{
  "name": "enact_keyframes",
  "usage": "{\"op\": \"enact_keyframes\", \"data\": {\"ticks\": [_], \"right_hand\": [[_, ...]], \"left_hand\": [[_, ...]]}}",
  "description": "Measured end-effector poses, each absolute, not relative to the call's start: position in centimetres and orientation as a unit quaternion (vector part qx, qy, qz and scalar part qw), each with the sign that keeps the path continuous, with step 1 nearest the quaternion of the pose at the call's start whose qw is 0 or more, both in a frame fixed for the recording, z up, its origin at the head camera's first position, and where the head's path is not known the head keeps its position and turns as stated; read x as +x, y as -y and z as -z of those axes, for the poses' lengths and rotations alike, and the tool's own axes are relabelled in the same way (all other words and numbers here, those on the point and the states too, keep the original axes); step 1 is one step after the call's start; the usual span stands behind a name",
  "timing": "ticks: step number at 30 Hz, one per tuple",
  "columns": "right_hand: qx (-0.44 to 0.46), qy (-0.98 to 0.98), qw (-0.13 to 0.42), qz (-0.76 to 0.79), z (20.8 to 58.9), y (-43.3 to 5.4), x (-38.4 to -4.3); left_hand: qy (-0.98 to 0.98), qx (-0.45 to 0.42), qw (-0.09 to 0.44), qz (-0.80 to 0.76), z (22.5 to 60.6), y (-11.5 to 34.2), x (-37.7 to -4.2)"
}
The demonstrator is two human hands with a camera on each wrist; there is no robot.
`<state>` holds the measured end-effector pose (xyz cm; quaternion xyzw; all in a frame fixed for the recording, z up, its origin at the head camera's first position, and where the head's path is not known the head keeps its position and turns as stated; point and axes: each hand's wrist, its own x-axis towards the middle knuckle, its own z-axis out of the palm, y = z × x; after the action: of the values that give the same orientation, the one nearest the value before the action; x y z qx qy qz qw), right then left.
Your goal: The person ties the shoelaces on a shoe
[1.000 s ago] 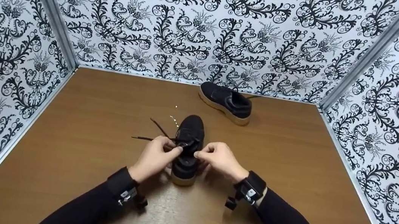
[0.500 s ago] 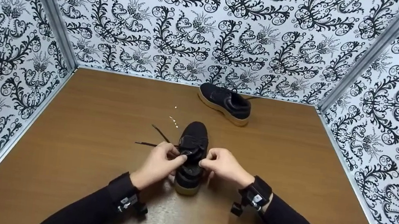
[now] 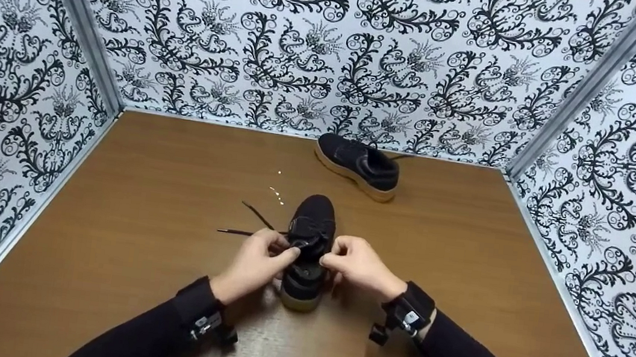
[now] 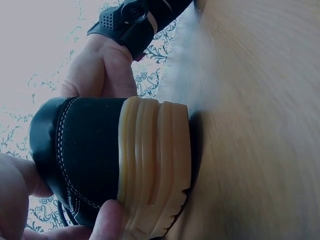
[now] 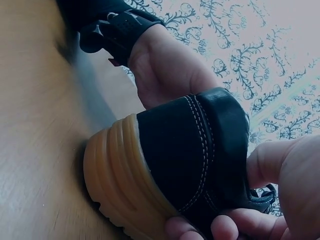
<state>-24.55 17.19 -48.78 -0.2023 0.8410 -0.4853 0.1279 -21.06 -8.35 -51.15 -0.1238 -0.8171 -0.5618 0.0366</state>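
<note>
Shoe (image 3: 314, 226) of black fabric, with a thick, ridged tan sole (image 5: 120, 165), stands on a brown wood-grain desk (image 3: 171, 185), toe pointing forward. The bare left hand (image 3: 256, 262) and bare right hand (image 3: 360, 267) pinch opposite sides of its smooth black collar (image 5: 222, 130), thumbs at the rim, fingers curled outside. It looks sturdy and fairly light; the sole should resist bending, the softer collar give, making its sides the natural hold.
</note>
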Motion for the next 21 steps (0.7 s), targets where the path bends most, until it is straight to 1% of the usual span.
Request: {"op": "enact_keyframes", "data": {"ticks": [17,21], "right_hand": [[-0.191,-0.841,0.103,0.495,49.6,-17.3,-25.3],[-0.178,-0.843,0.086,0.5,49.6,-17.5,-25.8]], "left_hand": [[0.818,-0.123,0.047,0.559,51.5,8.3,-21.4],[0.811,-0.127,0.057,0.568,51.5,8.4,-21.5]]}}
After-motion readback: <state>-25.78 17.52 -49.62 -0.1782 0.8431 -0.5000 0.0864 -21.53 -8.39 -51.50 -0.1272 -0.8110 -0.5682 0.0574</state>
